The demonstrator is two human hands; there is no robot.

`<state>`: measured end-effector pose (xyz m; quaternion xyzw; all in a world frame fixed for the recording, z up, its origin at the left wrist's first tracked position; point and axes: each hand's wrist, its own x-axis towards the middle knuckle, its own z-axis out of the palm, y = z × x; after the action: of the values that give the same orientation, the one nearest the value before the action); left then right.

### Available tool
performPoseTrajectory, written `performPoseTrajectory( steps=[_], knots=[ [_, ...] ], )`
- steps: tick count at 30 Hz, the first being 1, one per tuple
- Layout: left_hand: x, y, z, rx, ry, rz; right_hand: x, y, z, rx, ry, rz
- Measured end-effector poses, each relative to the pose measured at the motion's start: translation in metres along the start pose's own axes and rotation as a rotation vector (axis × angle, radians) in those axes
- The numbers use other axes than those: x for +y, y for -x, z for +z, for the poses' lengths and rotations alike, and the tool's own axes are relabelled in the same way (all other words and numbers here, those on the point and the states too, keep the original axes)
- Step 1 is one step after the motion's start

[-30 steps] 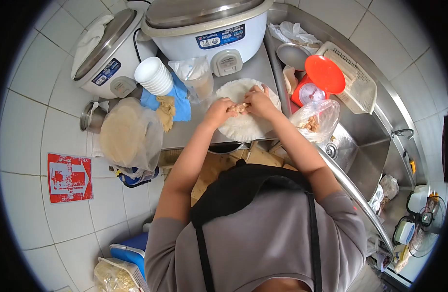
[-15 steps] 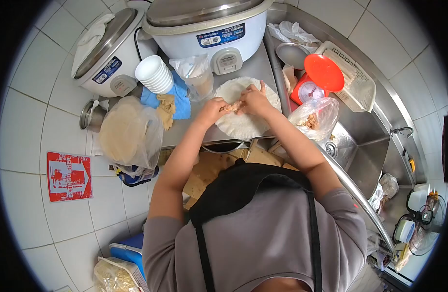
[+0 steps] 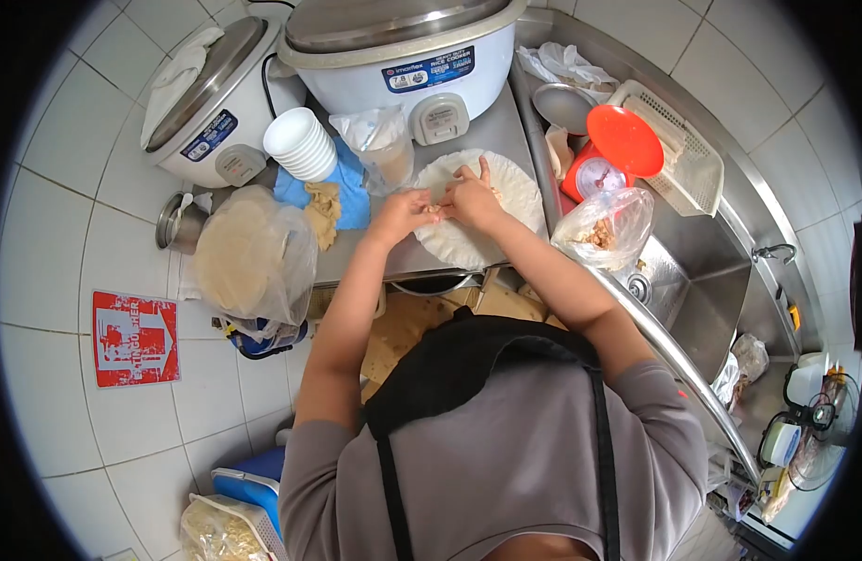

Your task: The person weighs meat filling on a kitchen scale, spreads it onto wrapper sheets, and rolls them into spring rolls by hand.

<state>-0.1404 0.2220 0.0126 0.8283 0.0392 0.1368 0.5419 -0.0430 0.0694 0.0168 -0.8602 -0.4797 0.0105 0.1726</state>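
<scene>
We note the pinkish, chopped filling (image 3: 434,210) atop the round, white, dough-like sheets (image 3: 463,245), lying crosswise between both hands; left hand (image 3: 400,218) bends its fingertips to the left end, right hand (image 3: 472,204) covers the middle, one finger raised; firmness of grasp: we cannot tell

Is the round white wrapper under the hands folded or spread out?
Spread out: the wrapper lies flat, its rounded edge visible beyond the right hand, with no visible folded flap.
</scene>
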Motion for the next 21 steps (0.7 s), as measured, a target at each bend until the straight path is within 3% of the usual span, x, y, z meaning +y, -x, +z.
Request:
performPoseTrajectory(
  steps=[3, 9, 13, 15, 18, 21],
  knots=[
    [0.007, 0.002, -0.002, -0.078, -0.288, 0.027, -0.002, 0.0, -0.001, -0.009, 0.006, 0.006],
    [-0.004, 0.002, 0.003, -0.075, -0.356, 0.097, 0.012, 0.016, -0.014, -0.049, 0.094, 0.068],
    [0.006, 0.002, 0.011, -0.012, -0.234, -0.056, 0.018, 0.026, -0.005, 0.165, 0.069, 0.051],
    [0.02, 0.003, 0.021, 0.029, -0.196, -0.154, 0.024, 0.029, -0.01, 0.096, 0.033, 0.108],
    [0.023, 0.0, 0.047, 0.08, -0.414, 0.122, 0.028, 0.031, -0.011, 0.041, 0.046, 0.146],
    [0.023, -0.006, 0.067, 0.095, -0.404, 0.162, 0.029, 0.033, -0.018, 0.066, -0.013, 0.161]
  ],
)
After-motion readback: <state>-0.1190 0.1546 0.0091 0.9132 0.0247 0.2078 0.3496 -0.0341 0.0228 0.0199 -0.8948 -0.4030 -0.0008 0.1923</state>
